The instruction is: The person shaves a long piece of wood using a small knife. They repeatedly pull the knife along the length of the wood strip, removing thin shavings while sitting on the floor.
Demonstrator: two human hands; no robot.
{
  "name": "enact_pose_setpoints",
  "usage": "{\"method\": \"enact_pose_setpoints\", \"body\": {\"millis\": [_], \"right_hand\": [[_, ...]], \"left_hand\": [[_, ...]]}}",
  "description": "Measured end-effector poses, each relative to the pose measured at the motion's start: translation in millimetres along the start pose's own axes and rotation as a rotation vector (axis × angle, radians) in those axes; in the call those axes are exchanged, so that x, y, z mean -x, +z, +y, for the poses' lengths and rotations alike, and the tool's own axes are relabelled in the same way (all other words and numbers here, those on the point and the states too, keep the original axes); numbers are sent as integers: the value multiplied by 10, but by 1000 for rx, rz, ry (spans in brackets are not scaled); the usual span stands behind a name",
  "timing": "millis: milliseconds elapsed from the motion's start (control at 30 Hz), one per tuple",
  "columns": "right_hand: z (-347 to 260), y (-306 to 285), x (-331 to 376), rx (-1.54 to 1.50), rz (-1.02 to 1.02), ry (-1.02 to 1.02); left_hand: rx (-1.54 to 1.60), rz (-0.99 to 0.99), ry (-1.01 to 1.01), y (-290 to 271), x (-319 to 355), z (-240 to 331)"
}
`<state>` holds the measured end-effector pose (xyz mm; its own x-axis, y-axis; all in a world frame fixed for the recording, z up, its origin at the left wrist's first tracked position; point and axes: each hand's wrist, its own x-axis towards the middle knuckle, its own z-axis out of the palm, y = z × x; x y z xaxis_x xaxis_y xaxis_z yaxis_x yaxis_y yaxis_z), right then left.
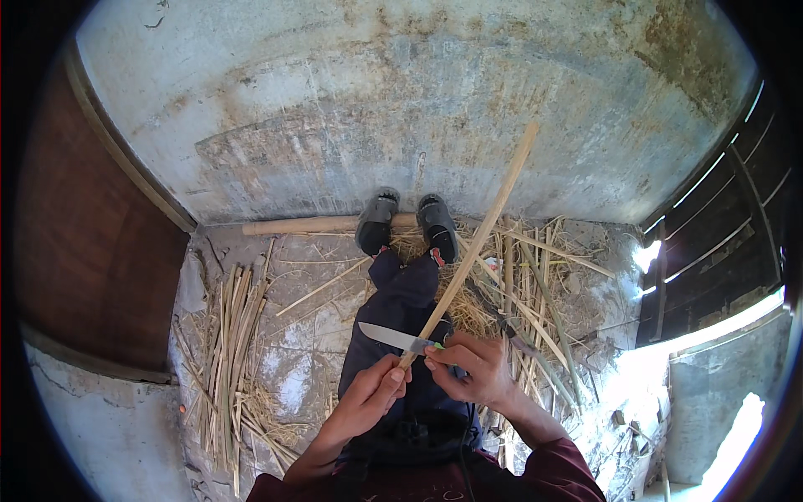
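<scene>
My left hand [374, 395] is closed around the lower end of a long, pale bamboo strip [481, 237], which slants up and to the right toward the wall. In my right hand [473, 368] is a knife [386, 336] with a green handle, its blade pointing left. The blade lies across the strip just above my left fingers. The fingers of my right hand wrap the handle and hide most of it. Both hands are close together above my lap and dark trousers.
A pile of split strips [230, 360] lies on the floor at the left. More strips, stalks and shavings [535, 309] cover the right side. A round pole [301, 225] runs along the foot of the stained wall [360, 109], by my shoes [379, 222]. A brown panel [100, 226] stands far left.
</scene>
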<state>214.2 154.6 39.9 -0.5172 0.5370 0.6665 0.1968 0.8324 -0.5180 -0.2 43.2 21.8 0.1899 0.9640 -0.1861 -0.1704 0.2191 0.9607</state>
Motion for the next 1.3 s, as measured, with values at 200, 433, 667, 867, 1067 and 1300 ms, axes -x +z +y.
{"method": "enact_pose_setpoints", "body": {"millis": [200, 433, 667, 867, 1067, 1300], "right_hand": [[61, 76, 62, -52, 59, -26], [259, -48, 7, 48, 180, -25], [137, -58, 15, -42, 166, -58], [50, 35, 58, 10, 72, -66], [79, -5, 36, 50, 80, -107], [291, -167, 9, 130, 221, -67]], "left_hand": [[-1, 31, -16, 23, -6, 45], [29, 36, -41, 3, 54, 99], [35, 86, -46, 63, 49, 91], [63, 104, -9, 84, 33, 87], [-3, 99, 4, 88, 56, 76], [-46, 124, 8, 37, 122, 90]]}}
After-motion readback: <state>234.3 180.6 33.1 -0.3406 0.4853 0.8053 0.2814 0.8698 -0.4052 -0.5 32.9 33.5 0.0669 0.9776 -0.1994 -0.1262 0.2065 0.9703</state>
